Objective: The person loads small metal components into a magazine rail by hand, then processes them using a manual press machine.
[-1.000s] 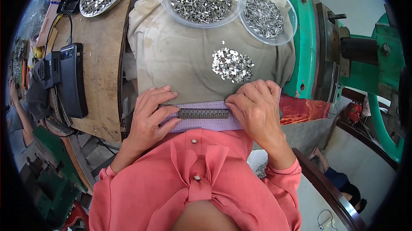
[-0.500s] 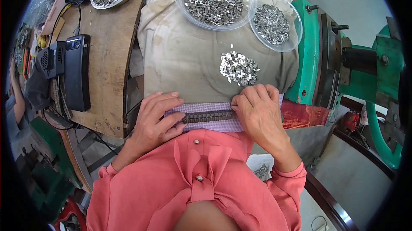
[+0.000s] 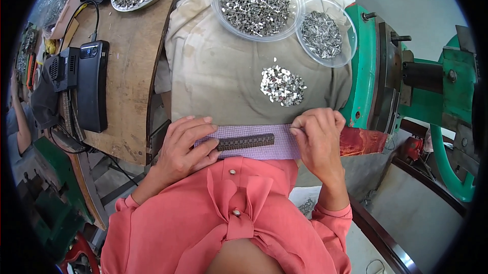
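Beige cloth covers the bench beside a green machine; on it sit two clear bowls of small metal parts and one loose pile. At the near edge, one dark strip lies crosswise, long axis left to right, on a lilac pad. Left hand presses its left end with fingers flat; right hand, fingers curled, pinches at its right end.

Hands farther apart — dark strip more exposed
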{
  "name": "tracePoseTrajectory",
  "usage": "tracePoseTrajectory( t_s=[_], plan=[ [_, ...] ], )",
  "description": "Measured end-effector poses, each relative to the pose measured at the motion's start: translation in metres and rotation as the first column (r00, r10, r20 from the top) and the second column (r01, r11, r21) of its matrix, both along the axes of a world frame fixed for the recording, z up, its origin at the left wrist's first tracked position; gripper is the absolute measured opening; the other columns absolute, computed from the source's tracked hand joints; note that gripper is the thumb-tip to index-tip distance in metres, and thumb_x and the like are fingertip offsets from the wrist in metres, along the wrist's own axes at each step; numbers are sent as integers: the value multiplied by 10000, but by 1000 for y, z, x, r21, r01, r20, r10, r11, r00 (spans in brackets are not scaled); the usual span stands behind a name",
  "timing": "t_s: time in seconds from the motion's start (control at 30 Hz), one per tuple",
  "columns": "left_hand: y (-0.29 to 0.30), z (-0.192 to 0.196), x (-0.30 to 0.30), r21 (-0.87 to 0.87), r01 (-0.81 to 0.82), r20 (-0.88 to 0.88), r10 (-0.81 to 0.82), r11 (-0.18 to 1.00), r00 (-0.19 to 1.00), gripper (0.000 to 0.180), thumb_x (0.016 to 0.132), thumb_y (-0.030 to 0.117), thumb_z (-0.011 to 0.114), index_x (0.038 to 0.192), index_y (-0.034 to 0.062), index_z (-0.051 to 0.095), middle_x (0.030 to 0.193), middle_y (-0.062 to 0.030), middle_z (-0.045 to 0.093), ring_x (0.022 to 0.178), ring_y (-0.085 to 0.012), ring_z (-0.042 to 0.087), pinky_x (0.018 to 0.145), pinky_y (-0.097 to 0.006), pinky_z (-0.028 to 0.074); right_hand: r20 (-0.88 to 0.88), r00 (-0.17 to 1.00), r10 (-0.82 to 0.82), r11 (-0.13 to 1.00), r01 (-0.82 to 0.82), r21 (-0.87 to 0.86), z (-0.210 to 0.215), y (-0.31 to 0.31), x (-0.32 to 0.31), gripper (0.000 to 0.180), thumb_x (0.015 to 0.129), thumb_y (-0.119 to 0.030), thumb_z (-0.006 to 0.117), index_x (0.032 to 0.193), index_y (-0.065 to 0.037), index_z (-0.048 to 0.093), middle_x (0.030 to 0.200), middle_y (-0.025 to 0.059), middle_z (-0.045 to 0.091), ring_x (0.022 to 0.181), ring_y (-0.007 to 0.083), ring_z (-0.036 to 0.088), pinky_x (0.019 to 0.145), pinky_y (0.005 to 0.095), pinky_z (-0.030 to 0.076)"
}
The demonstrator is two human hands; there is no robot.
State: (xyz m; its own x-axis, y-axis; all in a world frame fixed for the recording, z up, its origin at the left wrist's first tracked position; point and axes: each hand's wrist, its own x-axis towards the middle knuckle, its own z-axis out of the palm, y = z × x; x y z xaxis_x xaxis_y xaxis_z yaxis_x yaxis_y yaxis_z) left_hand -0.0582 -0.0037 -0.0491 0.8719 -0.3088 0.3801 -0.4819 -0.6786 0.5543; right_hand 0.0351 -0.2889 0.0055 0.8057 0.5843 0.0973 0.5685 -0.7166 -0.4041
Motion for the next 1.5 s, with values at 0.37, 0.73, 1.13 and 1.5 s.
tracePoseTrajectory(
  t_s=[0.37, 0.73, 1.13, 1.5],
  plan=[
    [-12, 10, 25, 113, 56, 131, -70, 992, 989, 227, 748, 177, 789, 935, 91, 693, 1216, -48, 627, 1216, -229, 580, 1024, -422, 457, -93, 988, -120, 936, 144, 321, 3, -5, 27, 93, 880, -56, 663, 917, -70, 579, 905, 52, 646, 874, 248, 613, 854, 360, 389],
    [-11, 6, 47, 6, 27, 23, -27, 1000, 999, 229, 682, 140, 800, 873, 68, 696, 1204, -66, 619, 1210, -264, 583, 998, -428, 454, -299, 936, -185, 717, 337, 610, -2, -4, 84, 27, 990, -24, 576, 991, 1, 567, 856, 19, 604, 702, 64, 537, 631, 218, 462],
    [-11, -1, 48, -99, -12, -80, 5, 995, 997, 265, 631, 109, 822, 865, 68, 705, 1192, -81, 622, 1177, -298, 605, 922, -414, 466, -375, 888, -267, 699, 446, 559, 1, -5, 109, 160, 976, -38, 615, 1113, 27, 668, 913, 34, 676, 771, 76, 619, 695, 218, 511],
    [-11, -2, 41, -82, -37, -109, 28, 996, 994, 311, 668, 119, 834, 942, 67, 697, 1175, -97, 626, 1174, -319, 606, 913, -428, 471, -595, 789, -152, 734, 494, 466, 7, -1, 41, 49, 885, 13, 696, 932, 16, 711, 887, 66, 728, 791, 117, 677, 730, 256, 539]
  ],
)
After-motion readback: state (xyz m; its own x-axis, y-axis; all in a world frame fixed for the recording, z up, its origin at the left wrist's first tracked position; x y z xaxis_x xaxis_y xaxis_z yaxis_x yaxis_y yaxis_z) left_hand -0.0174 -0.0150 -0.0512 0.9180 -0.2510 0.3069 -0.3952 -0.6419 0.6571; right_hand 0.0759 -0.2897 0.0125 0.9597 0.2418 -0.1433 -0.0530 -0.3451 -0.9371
